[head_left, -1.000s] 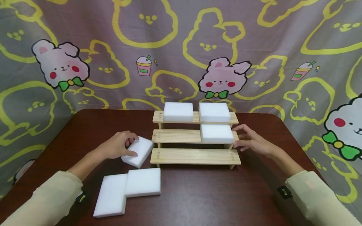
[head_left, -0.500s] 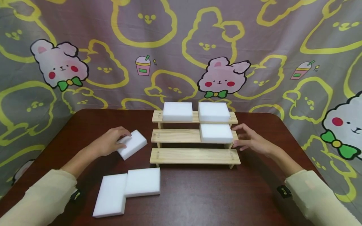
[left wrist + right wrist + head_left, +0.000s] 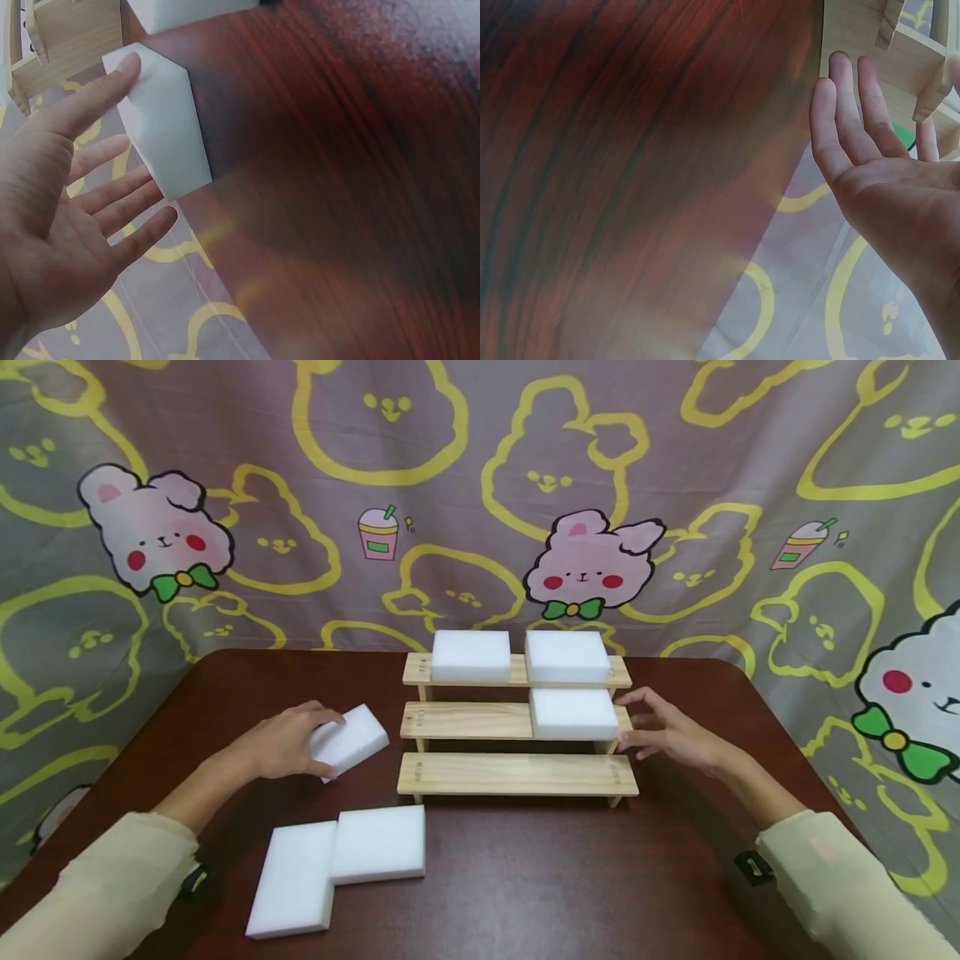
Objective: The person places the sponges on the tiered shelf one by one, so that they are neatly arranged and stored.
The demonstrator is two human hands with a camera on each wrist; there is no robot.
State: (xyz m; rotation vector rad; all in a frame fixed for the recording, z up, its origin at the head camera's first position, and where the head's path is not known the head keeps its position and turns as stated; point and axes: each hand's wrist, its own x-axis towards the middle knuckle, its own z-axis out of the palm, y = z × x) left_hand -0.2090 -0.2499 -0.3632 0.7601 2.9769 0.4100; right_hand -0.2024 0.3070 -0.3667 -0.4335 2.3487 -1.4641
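In the head view my left hand (image 3: pixel 288 739) pinches a white foam block (image 3: pixel 351 739) left of the wooden rack, thumb at its near side and fingertips at its far side. The left wrist view shows the thumb (image 3: pixel 129 66) lying on that block (image 3: pixel 169 124), the other fingers behind it. The block looks tilted; whether it touches the table cannot be told. My right hand (image 3: pixel 671 735) has its fingers spread at the right end of the three-tier wooden rack (image 3: pixel 517 775), by the middle tier. In the right wrist view its fingers (image 3: pixel 840 112) are fairly straight beside the rack.
On the top tier sit two white foam blocks (image 3: pixel 471 656), and one foam block (image 3: pixel 573 714) rests at the middle tier's right. Two more foam blocks (image 3: pixel 292 877) lie touching on the dark wooden table (image 3: pixel 540 877). A patterned curtain (image 3: pixel 450 468) hangs behind.
My left hand and its foam block have shifted left, away from the rack, and the block has turned. Lately the thumb has slid to the block's near edge. My right hand stays put.
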